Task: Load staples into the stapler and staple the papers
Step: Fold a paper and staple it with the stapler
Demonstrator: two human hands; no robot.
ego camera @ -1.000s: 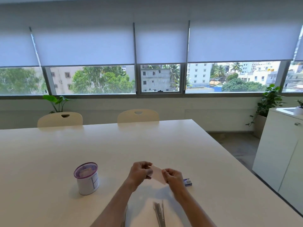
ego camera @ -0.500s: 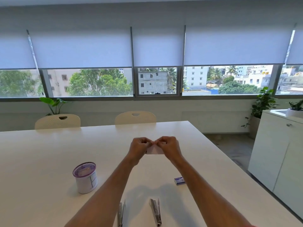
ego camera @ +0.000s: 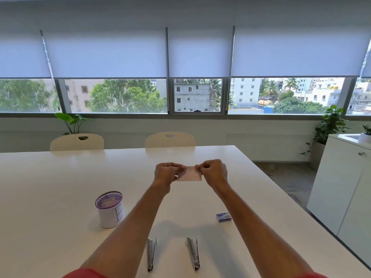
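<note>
**Small paper held up between both hands**

Both arms are stretched out over the white table (ego camera: 60, 187). The left hand (ego camera: 166, 174) pinches the left top corner of a small pale paper (ego camera: 189, 173), fingers curled tight, and the right hand (ego camera: 213, 172) pinches the right top corner the same way. The paper hangs flat between them, above the table and clear of it. Nearer than the paper, two metal stapler pieces lie on the table: one (ego camera: 151, 253) beneath the left forearm side, the other (ego camera: 193, 252) just right of it. A small staple box (ego camera: 223, 217) sits right of the paper and nearer. A purple-rimmed mesh cup (ego camera: 109, 210) stands well left of the paper.
</note>
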